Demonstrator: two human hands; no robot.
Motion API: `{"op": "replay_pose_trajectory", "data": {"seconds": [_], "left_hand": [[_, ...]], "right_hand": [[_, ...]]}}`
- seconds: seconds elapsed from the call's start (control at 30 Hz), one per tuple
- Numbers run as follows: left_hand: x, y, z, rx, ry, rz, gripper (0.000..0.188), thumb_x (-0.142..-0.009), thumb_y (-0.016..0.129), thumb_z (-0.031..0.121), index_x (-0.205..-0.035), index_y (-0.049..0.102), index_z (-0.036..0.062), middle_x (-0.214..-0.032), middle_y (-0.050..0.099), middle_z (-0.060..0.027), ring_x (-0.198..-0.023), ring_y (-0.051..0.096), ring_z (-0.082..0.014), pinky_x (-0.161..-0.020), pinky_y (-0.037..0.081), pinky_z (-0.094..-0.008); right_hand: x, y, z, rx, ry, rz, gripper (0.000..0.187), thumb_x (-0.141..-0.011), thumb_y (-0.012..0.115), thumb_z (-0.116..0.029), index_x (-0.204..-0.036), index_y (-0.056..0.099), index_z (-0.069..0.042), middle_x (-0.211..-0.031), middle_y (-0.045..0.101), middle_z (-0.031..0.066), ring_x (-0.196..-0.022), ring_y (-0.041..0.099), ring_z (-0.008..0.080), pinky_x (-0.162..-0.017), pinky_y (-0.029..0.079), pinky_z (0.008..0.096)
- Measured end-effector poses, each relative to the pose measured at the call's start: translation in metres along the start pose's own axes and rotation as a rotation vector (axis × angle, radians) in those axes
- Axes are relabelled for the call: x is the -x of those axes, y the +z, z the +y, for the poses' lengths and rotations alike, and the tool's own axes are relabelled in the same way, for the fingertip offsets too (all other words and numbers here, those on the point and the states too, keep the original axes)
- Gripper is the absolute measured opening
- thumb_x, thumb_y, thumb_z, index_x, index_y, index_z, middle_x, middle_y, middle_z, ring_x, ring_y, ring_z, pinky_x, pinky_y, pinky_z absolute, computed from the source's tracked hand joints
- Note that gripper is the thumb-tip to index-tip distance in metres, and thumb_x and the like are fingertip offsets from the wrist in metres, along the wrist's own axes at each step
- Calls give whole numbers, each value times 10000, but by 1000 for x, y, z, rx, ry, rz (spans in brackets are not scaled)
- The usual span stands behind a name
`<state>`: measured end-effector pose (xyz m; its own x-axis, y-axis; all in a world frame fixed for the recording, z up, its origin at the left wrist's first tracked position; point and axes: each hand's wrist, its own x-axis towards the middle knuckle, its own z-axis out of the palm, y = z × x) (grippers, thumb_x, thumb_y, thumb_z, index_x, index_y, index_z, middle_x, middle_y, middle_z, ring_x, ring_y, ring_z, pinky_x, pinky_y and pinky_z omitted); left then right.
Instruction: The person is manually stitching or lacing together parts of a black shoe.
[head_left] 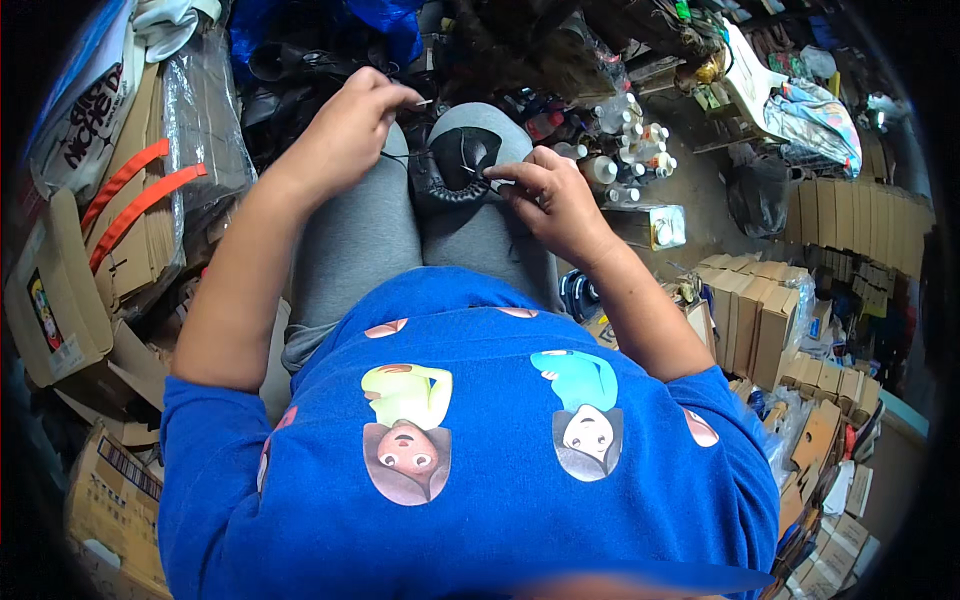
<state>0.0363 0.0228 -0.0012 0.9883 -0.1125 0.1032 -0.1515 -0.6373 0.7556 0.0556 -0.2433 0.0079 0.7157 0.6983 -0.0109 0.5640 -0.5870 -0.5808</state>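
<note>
On my right knee rests a black leather shoe (440, 188), its edge puckered along the near side. Thin pale strands, perhaps thread or a needle, show over its opening. My right hand (560, 203) pinches at the right edge of the shoe; what lies between those fingertips is too small to make out. Raised above my left knee, my left hand (345, 130) is closed, thumb against forefinger, with a small thin pale thing (423, 102) sticking out of the pinch. A dark line, perhaps thread, runs between the left hand's side and the shoe.
White-capped bottles (625, 150) stand in a group beyond my right hand. Flat cardboard boxes (750, 315) are stacked at the right. At the left are an open carton (60, 290) and orange straps (150, 205). Dark items and a blue bag (390, 35) lie ahead.
</note>
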Motion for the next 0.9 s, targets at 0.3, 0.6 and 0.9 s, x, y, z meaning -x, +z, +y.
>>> {"op": "replay_pose_trajectory", "data": {"seconds": [0.3, 0.6, 0.9], "left_hand": [[40, 33, 13, -116, 104, 33, 192, -691, 689, 42, -877, 694, 89, -757, 553, -52, -731, 568, -244, -659, 418, -347], [35, 37, 8, 234, 11, -38, 169, -713, 680, 37, -870, 706, 95, -743, 510, -37, -757, 517, -188, -654, 402, -311], [29, 42, 0, 46, 137, 50, 247, -679, 690, -12, -881, 718, 127, -703, 459, -42, -704, 476, -199, -645, 403, -318]], "right_hand": [[15, 16, -14, 189, -41, 113, 330, -755, 638, -100, -1081, 646, -154, -789, 525, 81, -815, 526, 264, -773, 364, 378], [9, 4, -1, -204, 194, -51, 317, -786, 629, -84, -1078, 677, -196, -829, 531, 81, -809, 540, 231, -757, 421, 338], [-14, -10, 18, -286, 156, -187, 329, -790, 572, 2, -1021, 708, -188, -905, 560, 82, -892, 563, 208, -820, 450, 301]]}}
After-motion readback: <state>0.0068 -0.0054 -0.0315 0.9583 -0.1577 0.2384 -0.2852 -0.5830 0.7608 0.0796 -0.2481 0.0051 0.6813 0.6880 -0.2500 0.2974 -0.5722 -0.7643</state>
